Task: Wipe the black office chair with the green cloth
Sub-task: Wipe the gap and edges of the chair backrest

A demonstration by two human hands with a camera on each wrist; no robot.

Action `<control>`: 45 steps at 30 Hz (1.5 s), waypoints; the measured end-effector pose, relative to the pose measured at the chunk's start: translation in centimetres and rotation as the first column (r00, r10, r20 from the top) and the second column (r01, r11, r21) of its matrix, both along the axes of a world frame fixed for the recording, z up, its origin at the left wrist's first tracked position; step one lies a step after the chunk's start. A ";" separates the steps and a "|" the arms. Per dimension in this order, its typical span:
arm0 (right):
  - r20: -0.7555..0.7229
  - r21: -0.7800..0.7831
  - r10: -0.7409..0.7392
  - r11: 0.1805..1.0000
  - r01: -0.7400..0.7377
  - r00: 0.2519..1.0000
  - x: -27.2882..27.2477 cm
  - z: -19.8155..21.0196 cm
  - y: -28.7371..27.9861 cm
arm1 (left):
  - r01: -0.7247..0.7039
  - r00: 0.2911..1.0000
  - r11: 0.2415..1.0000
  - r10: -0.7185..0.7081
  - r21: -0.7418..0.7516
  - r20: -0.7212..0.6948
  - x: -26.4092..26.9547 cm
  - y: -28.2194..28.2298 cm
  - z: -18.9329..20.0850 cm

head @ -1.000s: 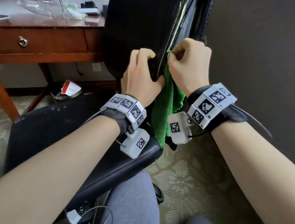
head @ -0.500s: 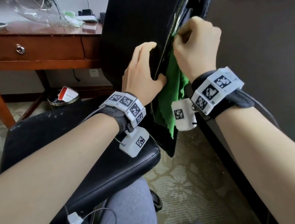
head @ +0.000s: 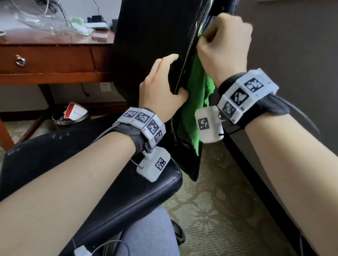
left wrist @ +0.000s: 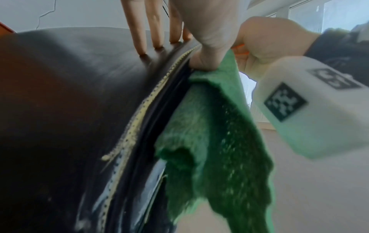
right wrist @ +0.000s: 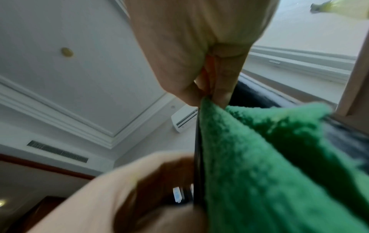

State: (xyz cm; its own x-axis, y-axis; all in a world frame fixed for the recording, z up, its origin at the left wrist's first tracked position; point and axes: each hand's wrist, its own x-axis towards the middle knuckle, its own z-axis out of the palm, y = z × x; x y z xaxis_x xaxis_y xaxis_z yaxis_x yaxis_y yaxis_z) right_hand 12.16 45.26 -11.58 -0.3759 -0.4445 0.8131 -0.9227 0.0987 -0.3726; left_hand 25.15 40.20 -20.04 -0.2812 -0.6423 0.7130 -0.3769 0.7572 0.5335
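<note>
Green cloth one, black chair one

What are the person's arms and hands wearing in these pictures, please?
Both forearms are bare, with no sleeves or gloves. The left hand and right hand each have a black wrist strap carrying a band of white blocks printed with black square-patterned markers. A white camera box with its own marker hangs under each wrist, and thin cables trail back.
</note>
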 end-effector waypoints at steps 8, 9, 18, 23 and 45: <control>-0.007 0.007 0.060 0.998 -0.060 0.998 0.5 -2.1 -0.5 | 0.008 1.000 1.000 -0.008 0.009 -0.004 0.1 -0.1 -0.2; -0.020 0.026 0.074 0.997 -0.074 0.997 0.6 -2.5 -0.5 | 0.007 1.000 1.000 -0.007 0.008 -0.003 0.1 -0.1 -0.2; -0.030 -0.045 0.133 0.990 -0.134 0.991 0.6 -3.9 -0.8 | 0.035 0.999 0.999 -0.035 -0.010 0.000 0.3 -0.7 -0.5; -0.039 0.048 0.230 0.973 -0.228 0.973 1.0 -7.7 0.5 | 0.080 0.996 0.994 -0.082 -0.078 -0.026 0.4 -1.4 -1.7; -0.135 0.018 -0.183 0.982 0.188 0.974 -2.7 -1.1 -3.6 | 0.125 0.991 0.972 -0.131 -0.198 -0.018 -1.9 -6.0 -1.3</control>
